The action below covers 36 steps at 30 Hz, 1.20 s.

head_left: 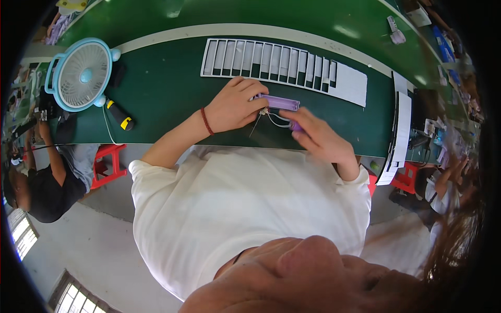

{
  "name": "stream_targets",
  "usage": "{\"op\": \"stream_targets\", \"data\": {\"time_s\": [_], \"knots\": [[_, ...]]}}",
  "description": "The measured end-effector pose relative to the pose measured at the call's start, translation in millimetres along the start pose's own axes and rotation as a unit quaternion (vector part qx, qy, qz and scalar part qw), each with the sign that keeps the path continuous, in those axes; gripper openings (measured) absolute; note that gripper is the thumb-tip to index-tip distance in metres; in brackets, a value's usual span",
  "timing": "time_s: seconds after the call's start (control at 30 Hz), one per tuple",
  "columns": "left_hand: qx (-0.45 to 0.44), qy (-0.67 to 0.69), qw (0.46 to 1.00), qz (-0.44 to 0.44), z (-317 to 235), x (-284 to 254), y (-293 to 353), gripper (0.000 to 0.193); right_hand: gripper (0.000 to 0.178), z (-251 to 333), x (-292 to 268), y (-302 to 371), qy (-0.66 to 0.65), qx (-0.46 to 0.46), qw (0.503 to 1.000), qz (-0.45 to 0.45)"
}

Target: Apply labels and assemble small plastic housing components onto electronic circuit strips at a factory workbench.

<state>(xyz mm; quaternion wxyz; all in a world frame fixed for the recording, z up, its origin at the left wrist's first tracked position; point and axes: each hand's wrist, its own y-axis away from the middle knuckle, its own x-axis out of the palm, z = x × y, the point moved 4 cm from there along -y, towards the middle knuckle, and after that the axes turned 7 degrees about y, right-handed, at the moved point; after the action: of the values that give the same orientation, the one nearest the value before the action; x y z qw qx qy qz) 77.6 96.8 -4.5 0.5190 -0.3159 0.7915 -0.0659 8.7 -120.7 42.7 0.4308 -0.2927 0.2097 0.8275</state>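
My left hand [237, 103] is closed around one end of a long, open purple plastic housing [283, 103]. To its right, my right hand [323, 136], a little blurred, has a smaller purple plastic piece [296, 126] between its fingers. White wires [279, 121] loop between the two purple parts, just above the near table edge. A thin dark rod or lead [255, 127] sticks out below my left fingers; its kind is too small to make out.
A white divided cardboard tray [271, 77] lies beyond my hands. At left stand a light-blue fan [85, 75] and a yellow-and-black-handled tool [120, 116]. White boards [399, 130] lean at the right edge. Beyond the green table [167, 99] runs a green belt [235, 13]. Other people sit both sides.
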Motion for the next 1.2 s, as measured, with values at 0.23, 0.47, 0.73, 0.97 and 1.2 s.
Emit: {"op": "stream_targets", "data": {"time_s": [0.23,0.47,0.73,0.97,1.2], "knots": [[-0.015,0.005,1.0,-0.027,7.7,21.7,-3.6,0.03,0.048,-16.7,2.0,-26.9,0.206,-0.07,0.96,-0.179],[0.069,-0.056,0.991,-0.105,-2.4,18.7,-3.4,0.031,0.036,-20.4,20.1,-32.5,0.237,-0.096,0.943,-0.213],[0.073,-0.067,0.994,-0.036,-2.9,19.7,-10.5,0.027,0.025,-31.4,13.1,-24.0,0.282,-0.149,0.909,-0.267],[0.032,-0.077,0.996,-0.017,-5.6,24.9,-13.1,0.035,0.021,-47.0,11.2,-19.4,0.296,-0.187,0.901,-0.256],[0.011,-0.091,0.995,-0.026,-11.7,24.2,-15.1,0.037,0.021,-56.9,3.9,-17.7,0.263,-0.225,0.904,-0.253]]}}
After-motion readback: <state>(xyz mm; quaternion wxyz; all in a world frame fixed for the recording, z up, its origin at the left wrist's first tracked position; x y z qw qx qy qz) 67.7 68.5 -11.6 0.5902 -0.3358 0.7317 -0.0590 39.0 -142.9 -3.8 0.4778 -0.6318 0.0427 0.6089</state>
